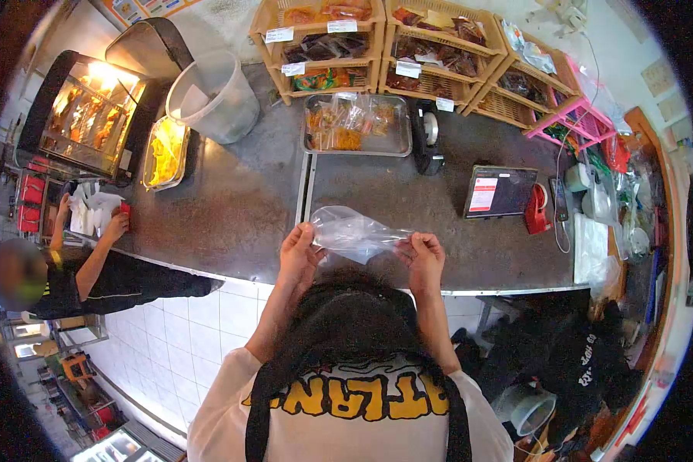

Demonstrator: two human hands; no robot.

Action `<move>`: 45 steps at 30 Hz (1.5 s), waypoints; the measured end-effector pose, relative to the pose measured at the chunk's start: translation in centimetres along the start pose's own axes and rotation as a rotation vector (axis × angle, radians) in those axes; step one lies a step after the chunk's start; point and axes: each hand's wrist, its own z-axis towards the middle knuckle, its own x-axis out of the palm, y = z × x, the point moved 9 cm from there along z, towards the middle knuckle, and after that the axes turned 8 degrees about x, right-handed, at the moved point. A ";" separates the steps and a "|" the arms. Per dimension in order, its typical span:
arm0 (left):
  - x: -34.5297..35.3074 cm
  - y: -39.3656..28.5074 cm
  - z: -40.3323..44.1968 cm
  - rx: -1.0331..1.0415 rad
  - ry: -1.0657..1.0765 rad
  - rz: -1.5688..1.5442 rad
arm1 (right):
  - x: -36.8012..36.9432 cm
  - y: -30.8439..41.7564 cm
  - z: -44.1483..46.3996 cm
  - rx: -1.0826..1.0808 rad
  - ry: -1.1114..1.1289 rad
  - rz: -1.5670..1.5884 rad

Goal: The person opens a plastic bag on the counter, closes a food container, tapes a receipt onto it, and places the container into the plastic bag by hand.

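Note:
A clear plastic bag [354,233] is stretched between my two hands above the front edge of the dark counter [223,219]. My left hand [299,248] pinches its left end, and my right hand [423,252] pinches the twisted right end. Nothing can be made out inside the bag. Beyond it on the counter lies a metal tray [399,135] with small packets of orange-yellow food. A black tape dispenser [427,138] stands just right of the tray.
A tablet [500,191] and a red tape dispenser [537,209] stand at the right. Tan baskets [439,54] line the back. At the left are a clear bucket [215,100], a yellow food tray [165,152], a lit display case [85,115] and another person [73,281] handling white paper.

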 end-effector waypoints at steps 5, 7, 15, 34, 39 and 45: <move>0.7 1.1 0.4 0.054 0.134 0.246 | 3.5 0.3 -0.7 0.073 0.109 -0.254; 3.3 2.6 0.1 0.068 0.300 0.393 | 4.5 -0.8 -0.3 0.073 0.184 -0.395; 6.0 1.0 -1.1 0.373 0.421 0.860 | 2.9 -2.3 0.2 0.026 0.033 -0.476; 4.8 -0.9 -0.3 0.445 0.265 0.898 | 6.8 -0.9 -0.8 -0.265 0.396 -1.035; 6.2 1.0 -0.7 0.236 0.342 0.667 | 5.3 -1.2 1.0 -0.257 0.209 -0.793; 5.0 1.6 -2.4 -0.218 -0.021 0.063 | 2.5 -0.7 2.2 -0.340 -0.020 -0.794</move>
